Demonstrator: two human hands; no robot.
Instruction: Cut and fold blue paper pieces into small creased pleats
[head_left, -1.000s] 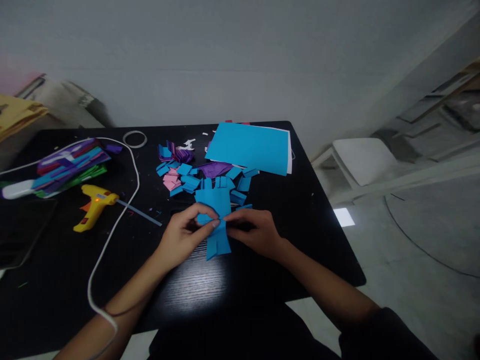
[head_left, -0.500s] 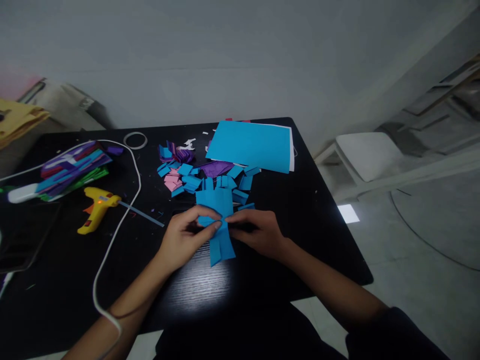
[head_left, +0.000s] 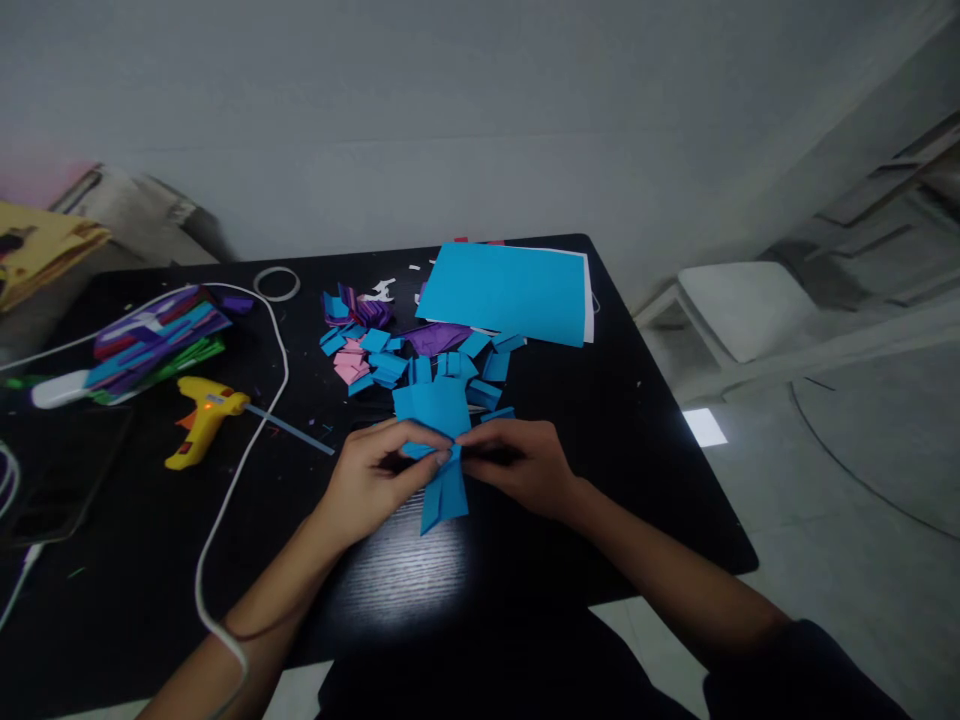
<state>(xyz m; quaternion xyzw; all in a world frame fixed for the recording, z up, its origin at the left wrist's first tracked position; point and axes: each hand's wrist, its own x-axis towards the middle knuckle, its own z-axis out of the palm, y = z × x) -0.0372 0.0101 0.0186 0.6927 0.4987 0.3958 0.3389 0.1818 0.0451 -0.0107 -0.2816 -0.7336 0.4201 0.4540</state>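
Note:
Both hands pinch a creased blue paper strip (head_left: pixel 445 496) over the front part of the black table. My left hand (head_left: pixel 381 462) grips it from the left between thumb and forefinger. From the right, my right hand (head_left: pixel 523 462) presses its fingertips against the same spot, close to the left fingertips. Below the pinch the strip splits into folded tails. Just behind lies a flat blue paper piece (head_left: pixel 435 402), partly covered by the fingers; whether it joins the strip I cannot tell. Small folded blue papers (head_left: pixel 387 368) and pink papers (head_left: pixel 350 362) are heaped beyond the hands.
A yellow glue gun (head_left: pixel 201 420) with a lit orange light and a glue stick lies left. A white cable (head_left: pixel 225 500) loops past it over my left forearm. Blue sheets (head_left: pixel 506 290), purple paper (head_left: pixel 436 338) and a tape ring (head_left: pixel 277 284) lie further back. A white stool (head_left: pixel 742 305) stands right.
The view has shifted slightly, so everything sits a little further right. My fingers have squeezed the blue strip narrower at the pinch, and its lower tails lie closer together.

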